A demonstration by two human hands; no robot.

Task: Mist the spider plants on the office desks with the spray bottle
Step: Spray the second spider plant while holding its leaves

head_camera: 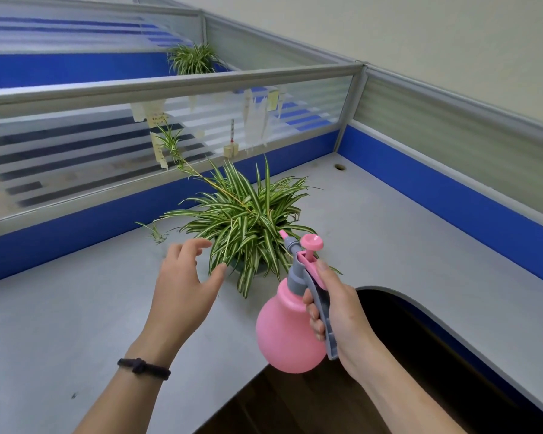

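A spider plant with striped green-and-white leaves stands in a dark pot on the grey desk, a long runner arching up to the left. My right hand grips the grey handle of a pink spray bottle, thumb on top, nozzle pointing up-left at the plant's near leaves. My left hand hovers open just left of the plant, fingertips touching the outer leaves. A second spider plant sits beyond the partition at the back.
Frosted glass partitions with blue lower panels wall the desk at the back and right. Paper notes hang on the glass. A cable hole lies near the far corner. The desk's curved front edge borders dark floor.
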